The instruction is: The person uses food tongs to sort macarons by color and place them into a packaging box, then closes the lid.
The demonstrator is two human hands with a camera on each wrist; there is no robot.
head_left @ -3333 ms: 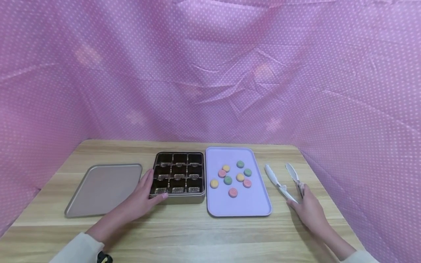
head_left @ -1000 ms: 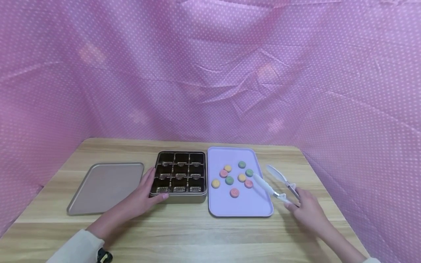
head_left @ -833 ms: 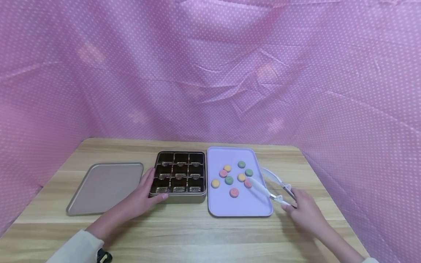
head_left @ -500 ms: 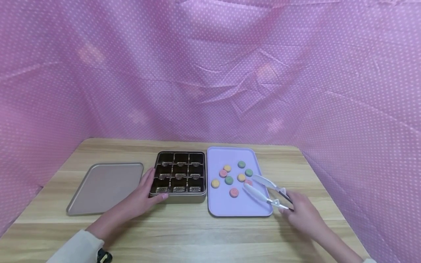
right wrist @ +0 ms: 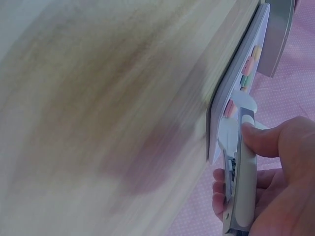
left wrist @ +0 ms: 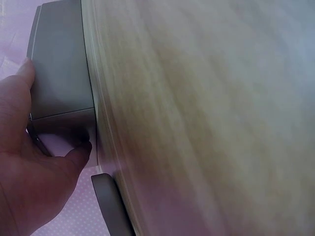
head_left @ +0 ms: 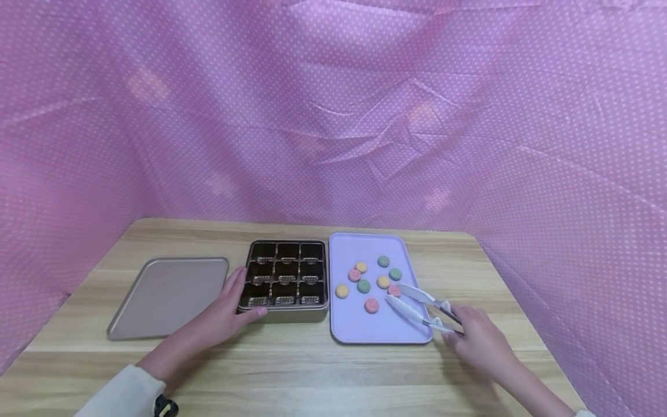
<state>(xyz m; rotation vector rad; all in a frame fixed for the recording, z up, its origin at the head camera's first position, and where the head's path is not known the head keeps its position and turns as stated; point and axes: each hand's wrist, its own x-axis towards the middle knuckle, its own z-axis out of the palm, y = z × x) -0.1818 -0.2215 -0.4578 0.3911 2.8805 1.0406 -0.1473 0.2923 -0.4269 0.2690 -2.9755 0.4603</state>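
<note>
Tongs (head_left: 409, 313) have swung L since the 1st frame – then off the R edge of the tray (head_left: 365, 333), over bare tabletop (head_left: 312, 376); now reaching in across that edge. R hand (head_left: 478, 339) has its grip clamped on them, thumb on one arm, fingers at the other; tips apart w/ a pink disc (head_left: 394, 291) btwn, near the tray's R edge. Can't tell if they touch it. Other discs (head_left: 363, 286) – 2 pink, 3 yellow, 3 green – lie scattered round the tray's mid & far part. Just L of the tray: box (head_left: 294, 315) w/ dark 9-compt insert. L hand (head_left: 224, 315) rests at its near-L corner, fingers straight along the L wall, thumb against the near side; same spot as before. Flat taupe panel (head_left: 169, 298) lies twd the tabletop's L edge. Pink dotted cloth (head_left: 333, 116) hangs behind the far edge.
</note>
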